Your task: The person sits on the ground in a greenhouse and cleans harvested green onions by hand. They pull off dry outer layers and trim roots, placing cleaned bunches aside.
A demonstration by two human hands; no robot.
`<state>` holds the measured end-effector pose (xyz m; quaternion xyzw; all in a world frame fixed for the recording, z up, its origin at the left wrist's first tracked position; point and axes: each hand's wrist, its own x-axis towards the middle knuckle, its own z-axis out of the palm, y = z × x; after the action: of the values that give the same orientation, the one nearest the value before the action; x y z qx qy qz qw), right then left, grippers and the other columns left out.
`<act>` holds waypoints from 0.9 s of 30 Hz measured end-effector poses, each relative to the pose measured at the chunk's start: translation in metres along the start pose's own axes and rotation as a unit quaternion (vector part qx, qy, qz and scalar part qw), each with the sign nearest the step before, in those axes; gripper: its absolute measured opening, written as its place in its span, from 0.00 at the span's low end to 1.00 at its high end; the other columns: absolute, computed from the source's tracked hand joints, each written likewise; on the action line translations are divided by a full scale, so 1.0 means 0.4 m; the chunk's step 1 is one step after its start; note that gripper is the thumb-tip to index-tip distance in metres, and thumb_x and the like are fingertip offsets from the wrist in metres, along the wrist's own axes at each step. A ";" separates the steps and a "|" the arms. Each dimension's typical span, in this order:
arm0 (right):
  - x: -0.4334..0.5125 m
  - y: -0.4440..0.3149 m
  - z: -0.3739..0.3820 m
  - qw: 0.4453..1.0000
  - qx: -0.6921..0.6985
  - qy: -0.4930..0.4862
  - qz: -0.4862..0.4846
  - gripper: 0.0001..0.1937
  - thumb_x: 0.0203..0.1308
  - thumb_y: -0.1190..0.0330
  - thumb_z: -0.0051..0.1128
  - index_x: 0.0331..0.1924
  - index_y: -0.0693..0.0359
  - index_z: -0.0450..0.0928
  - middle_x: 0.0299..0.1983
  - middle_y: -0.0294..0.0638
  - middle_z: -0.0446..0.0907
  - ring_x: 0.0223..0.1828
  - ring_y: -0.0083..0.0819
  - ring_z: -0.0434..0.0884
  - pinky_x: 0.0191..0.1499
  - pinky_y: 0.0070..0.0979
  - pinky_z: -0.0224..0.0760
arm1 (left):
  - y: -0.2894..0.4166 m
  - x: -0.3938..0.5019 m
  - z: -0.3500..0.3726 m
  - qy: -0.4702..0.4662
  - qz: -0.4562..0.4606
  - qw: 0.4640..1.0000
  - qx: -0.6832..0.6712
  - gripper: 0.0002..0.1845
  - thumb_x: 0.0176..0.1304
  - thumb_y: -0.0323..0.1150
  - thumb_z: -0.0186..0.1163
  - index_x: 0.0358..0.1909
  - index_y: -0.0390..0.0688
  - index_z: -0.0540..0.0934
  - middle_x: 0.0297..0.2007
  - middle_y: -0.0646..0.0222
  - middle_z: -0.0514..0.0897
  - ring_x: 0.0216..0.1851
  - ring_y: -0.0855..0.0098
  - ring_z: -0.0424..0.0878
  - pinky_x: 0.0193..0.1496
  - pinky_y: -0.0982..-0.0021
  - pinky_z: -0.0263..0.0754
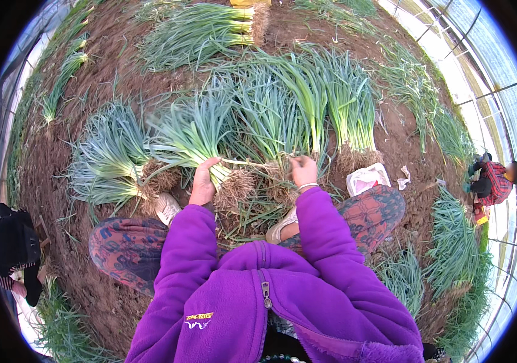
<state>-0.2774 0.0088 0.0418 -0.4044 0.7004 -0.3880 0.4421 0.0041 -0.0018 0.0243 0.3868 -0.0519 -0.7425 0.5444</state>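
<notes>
My left hand (203, 181) grips a bunch of green allium plants (192, 136), like leeks or green garlic, around the pale stems. The leaves fan out away from me. Brown fibrous roots (235, 188) hang at the near end. One thin pale stem (242, 162) runs sideways from this bunch toward my right hand (303, 171). The right fingers are bent close together beside tangled roots (278, 170); whether they pinch anything is blurred. Just beyond both hands lies a loose heap of the same plants (267, 109).
Rooted bundles lie left (108, 154), right (349, 109) and farther off (204, 34) on brown soil (117, 59). A white plastic basket (369, 179) sits by my right knee. Two other people are present, one at the right (494, 181), one at the left (15, 249).
</notes>
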 end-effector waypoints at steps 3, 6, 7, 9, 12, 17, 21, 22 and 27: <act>-0.004 -0.009 0.007 0.995 -0.034 -0.003 -0.089 0.21 0.63 0.64 0.56 0.54 0.70 0.69 0.41 0.48 0.81 0.36 0.32 0.83 0.41 0.25 0.79 | 0.001 0.007 -0.002 0.009 0.002 1.000 -0.010 0.05 0.55 0.24 0.58 0.33 0.35 0.76 0.25 0.61 0.81 0.25 0.65 0.81 0.34 0.63 0.81; -0.025 0.013 0.076 0.961 -0.079 -0.189 -0.186 0.23 0.59 0.63 0.62 0.55 0.67 0.74 0.46 0.48 0.81 0.42 0.33 0.82 0.52 0.28 0.73 | -0.038 0.010 0.006 0.010 -0.026 1.000 -0.002 0.05 0.55 0.24 0.58 0.33 0.35 0.75 0.26 0.61 0.80 0.26 0.65 0.81 0.34 0.63 0.81; -0.034 0.025 0.103 0.947 -0.020 -0.245 -0.204 0.21 0.57 0.63 0.64 0.51 0.67 0.78 0.43 0.48 0.83 0.41 0.32 0.82 0.50 0.27 0.73 | -0.052 0.005 0.006 -0.012 -0.029 1.000 0.000 0.05 0.55 0.24 0.58 0.33 0.35 0.75 0.26 0.61 0.80 0.25 0.66 0.80 0.33 0.64 0.80; -0.038 0.045 0.132 0.975 -0.032 -0.188 -0.110 0.15 0.56 0.64 0.65 0.42 0.67 0.83 0.36 0.46 0.85 0.37 0.28 0.83 0.45 0.25 0.74 | -0.062 0.002 0.007 0.005 -0.033 0.999 0.011 0.05 0.55 0.24 0.58 0.33 0.35 0.75 0.26 0.61 0.80 0.25 0.66 0.80 0.32 0.65 0.80; -0.017 0.056 0.105 0.988 0.149 -0.031 -0.041 0.10 0.58 0.69 0.62 0.37 0.68 0.83 0.32 0.44 0.85 0.31 0.25 0.83 0.37 0.21 0.77 | -0.046 0.001 0.003 0.008 -0.013 1.000 0.001 0.05 0.54 0.24 0.58 0.33 0.34 0.75 0.25 0.61 0.80 0.25 0.65 0.80 0.33 0.66 0.80; 0.014 0.011 -0.003 0.966 0.154 0.208 -0.006 0.14 0.57 0.64 0.64 0.23 0.65 0.76 0.23 0.37 0.80 0.17 0.21 0.74 0.23 0.17 0.68 | -0.004 0.003 0.003 0.019 0.009 1.000 -0.013 0.04 0.55 0.24 0.58 0.31 0.34 0.76 0.24 0.61 0.80 0.25 0.65 0.81 0.32 0.65 0.80; -0.041 -0.016 0.035 0.946 -0.120 -0.112 -0.278 0.19 0.64 0.57 0.52 0.50 0.63 0.75 0.40 0.44 0.82 0.38 0.33 0.81 0.46 0.30 0.74 | -0.028 -0.010 0.022 0.006 -0.004 1.000 0.002 0.04 0.56 0.23 0.57 0.33 0.34 0.75 0.26 0.60 0.80 0.26 0.65 0.81 0.33 0.67 0.80; -0.051 -0.017 0.048 0.911 -0.161 -0.223 -0.307 0.18 0.66 0.60 0.50 0.52 0.63 0.74 0.42 0.48 0.81 0.41 0.35 0.81 0.48 0.32 0.74 | -0.031 -0.015 0.025 0.008 -0.010 1.000 -0.010 0.04 0.56 0.22 0.57 0.34 0.34 0.75 0.27 0.60 0.81 0.26 0.65 0.81 0.34 0.67 0.80; -0.065 -0.011 0.122 0.988 -0.110 -0.031 -0.103 0.16 0.67 0.57 0.47 0.33 0.62 0.75 0.21 0.48 0.76 0.23 0.46 0.77 0.30 0.41 0.68 | -0.013 -0.018 0.025 -0.017 0.004 0.999 -0.047 0.10 0.55 0.21 0.57 0.40 0.29 0.74 0.33 0.56 0.82 0.31 0.66 0.82 0.39 0.69 0.80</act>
<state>-0.2237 0.0217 0.0389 -0.5321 0.6795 -0.3391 0.3744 -0.0054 0.0030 0.0326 0.3473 -0.0278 -0.7484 0.5644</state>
